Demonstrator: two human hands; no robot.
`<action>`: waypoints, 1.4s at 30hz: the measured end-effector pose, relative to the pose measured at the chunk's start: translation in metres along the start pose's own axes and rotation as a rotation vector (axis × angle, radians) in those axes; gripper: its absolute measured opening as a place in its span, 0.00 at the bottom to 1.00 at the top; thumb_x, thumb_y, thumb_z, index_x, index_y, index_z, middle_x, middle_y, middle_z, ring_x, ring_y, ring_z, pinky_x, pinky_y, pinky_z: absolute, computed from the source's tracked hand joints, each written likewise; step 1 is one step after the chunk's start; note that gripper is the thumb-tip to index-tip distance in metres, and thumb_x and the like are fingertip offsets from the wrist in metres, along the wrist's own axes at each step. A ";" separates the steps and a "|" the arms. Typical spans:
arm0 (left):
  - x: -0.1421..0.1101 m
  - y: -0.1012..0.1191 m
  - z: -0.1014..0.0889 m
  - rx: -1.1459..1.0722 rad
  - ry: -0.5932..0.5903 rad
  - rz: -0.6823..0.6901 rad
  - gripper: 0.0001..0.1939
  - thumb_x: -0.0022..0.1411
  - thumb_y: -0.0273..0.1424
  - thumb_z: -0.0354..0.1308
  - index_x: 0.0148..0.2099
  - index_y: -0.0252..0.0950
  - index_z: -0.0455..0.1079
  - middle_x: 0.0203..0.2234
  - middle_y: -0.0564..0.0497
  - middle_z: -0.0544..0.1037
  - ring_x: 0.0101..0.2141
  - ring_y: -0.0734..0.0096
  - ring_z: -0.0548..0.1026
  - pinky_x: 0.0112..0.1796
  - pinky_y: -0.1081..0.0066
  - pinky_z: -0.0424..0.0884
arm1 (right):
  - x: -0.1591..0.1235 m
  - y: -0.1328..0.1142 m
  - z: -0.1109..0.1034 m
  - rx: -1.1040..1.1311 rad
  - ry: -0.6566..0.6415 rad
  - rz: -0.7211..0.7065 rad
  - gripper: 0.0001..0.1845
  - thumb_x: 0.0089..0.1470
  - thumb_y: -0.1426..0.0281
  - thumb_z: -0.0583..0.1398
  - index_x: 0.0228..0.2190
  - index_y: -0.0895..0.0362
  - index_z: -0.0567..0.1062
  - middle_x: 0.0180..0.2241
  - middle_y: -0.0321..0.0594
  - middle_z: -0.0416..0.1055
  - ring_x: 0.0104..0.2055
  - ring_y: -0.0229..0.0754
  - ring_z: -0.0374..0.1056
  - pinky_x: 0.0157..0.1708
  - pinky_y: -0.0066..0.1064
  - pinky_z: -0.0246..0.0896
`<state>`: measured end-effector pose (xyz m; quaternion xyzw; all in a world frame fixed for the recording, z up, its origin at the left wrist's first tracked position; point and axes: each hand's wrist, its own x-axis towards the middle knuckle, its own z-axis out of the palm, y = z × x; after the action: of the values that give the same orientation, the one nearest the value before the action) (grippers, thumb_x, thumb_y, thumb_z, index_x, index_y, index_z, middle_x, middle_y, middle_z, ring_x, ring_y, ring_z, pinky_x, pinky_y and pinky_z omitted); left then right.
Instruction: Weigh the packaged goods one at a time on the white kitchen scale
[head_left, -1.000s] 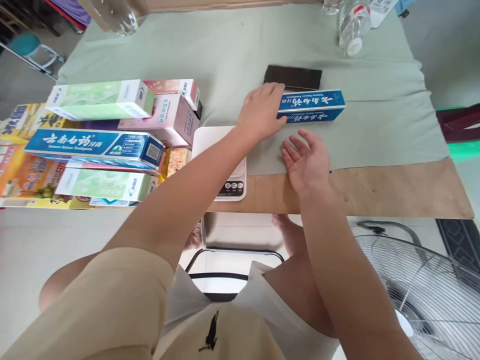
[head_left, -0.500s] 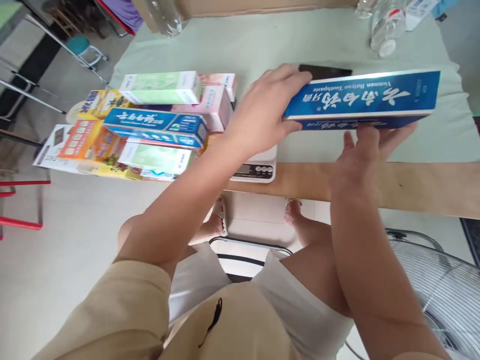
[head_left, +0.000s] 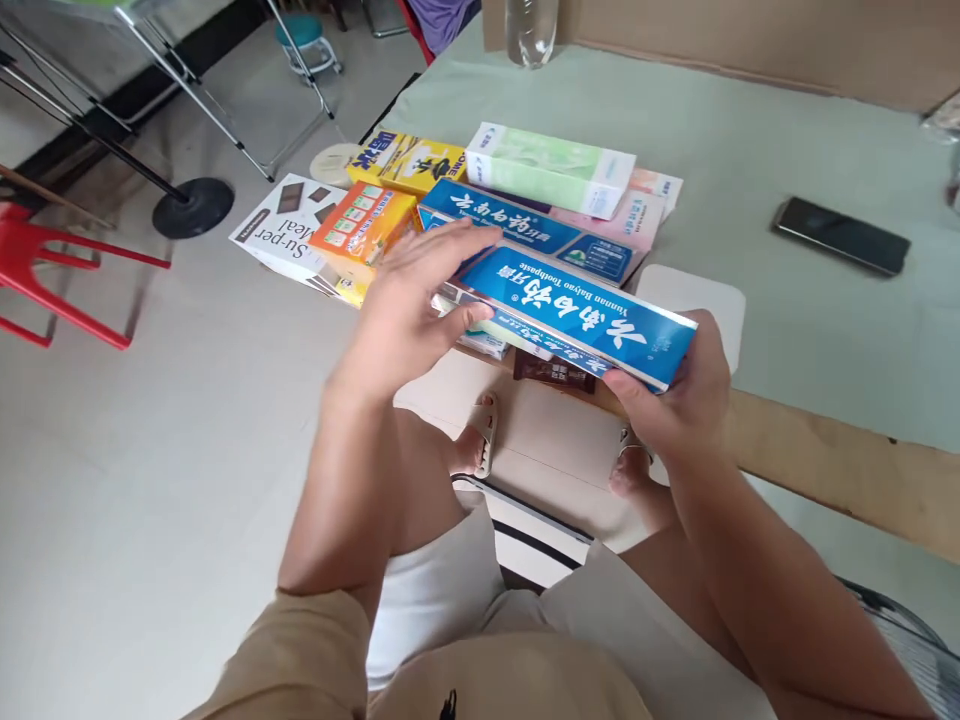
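A long blue toothpaste box (head_left: 570, 305) is held between both hands at the front of the stacked packages. My left hand (head_left: 420, 300) grips its left end, thumb below and fingers over the top. Around its right end is closed my right hand (head_left: 682, 385). Just behind lies a second blue toothpaste box (head_left: 525, 230). Beyond that one rests a pale green box (head_left: 551, 168), with a pink box (head_left: 637, 220) partly hidden beneath it. To the left are an orange box (head_left: 367, 225), a yellow box (head_left: 416, 160) and a white box (head_left: 281, 235).
Partly covered by the right hand, the white kitchen scale (head_left: 697, 290) sits right of the packages. A dark phone (head_left: 840, 235) lies further right on the cloth. A clear bottle (head_left: 531, 30) stands at the back. A brown packet (head_left: 551, 370) is near the table's front edge (head_left: 847, 470).
Both hands have carried the toothpaste box leftward from the right side of the table to the stacked packages. The view has turned left, bringing the whole phone into sight.
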<state>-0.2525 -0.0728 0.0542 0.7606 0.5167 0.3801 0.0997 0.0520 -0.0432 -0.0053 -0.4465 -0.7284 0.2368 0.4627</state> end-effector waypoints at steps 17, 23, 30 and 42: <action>-0.026 -0.021 0.101 0.242 0.837 -0.023 0.25 0.54 0.35 0.65 0.54 0.45 0.65 0.48 0.47 0.64 0.52 0.58 0.70 0.59 0.50 0.70 | -0.004 0.015 0.038 -0.021 0.110 -0.175 0.42 0.45 0.61 0.74 0.58 0.46 0.65 0.38 0.34 0.56 0.32 0.37 0.52 0.31 0.31 0.50; -0.035 -0.020 0.106 0.275 0.724 -0.039 0.16 0.53 0.29 0.61 0.45 0.42 0.66 0.36 0.51 0.63 0.39 0.64 0.68 0.39 0.61 0.69 | 0.006 0.011 0.048 0.014 0.151 -0.265 0.32 0.43 0.74 0.70 0.48 0.48 0.65 0.40 0.35 0.59 0.35 0.38 0.58 0.31 0.31 0.50; -0.035 -0.019 0.111 0.225 0.676 -0.057 0.15 0.52 0.23 0.61 0.42 0.42 0.66 0.34 0.51 0.65 0.38 0.63 0.69 0.39 0.62 0.66 | 0.008 0.012 0.049 0.021 0.134 -0.230 0.27 0.50 0.67 0.70 0.47 0.47 0.64 0.38 0.35 0.62 0.33 0.39 0.61 0.29 0.33 0.56; -0.034 -0.032 0.103 0.230 0.791 -0.161 0.19 0.59 0.36 0.57 0.53 0.44 0.64 0.47 0.45 0.64 0.52 0.54 0.67 0.56 0.48 0.68 | 0.012 0.022 0.036 0.007 0.125 -0.185 0.18 0.61 0.56 0.61 0.50 0.45 0.66 0.42 0.42 0.65 0.41 0.50 0.66 0.37 0.44 0.64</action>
<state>-0.2107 -0.0628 -0.0507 0.5197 0.6119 0.5736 -0.1625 0.0272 -0.0194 -0.0325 -0.3897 -0.7352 0.1674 0.5288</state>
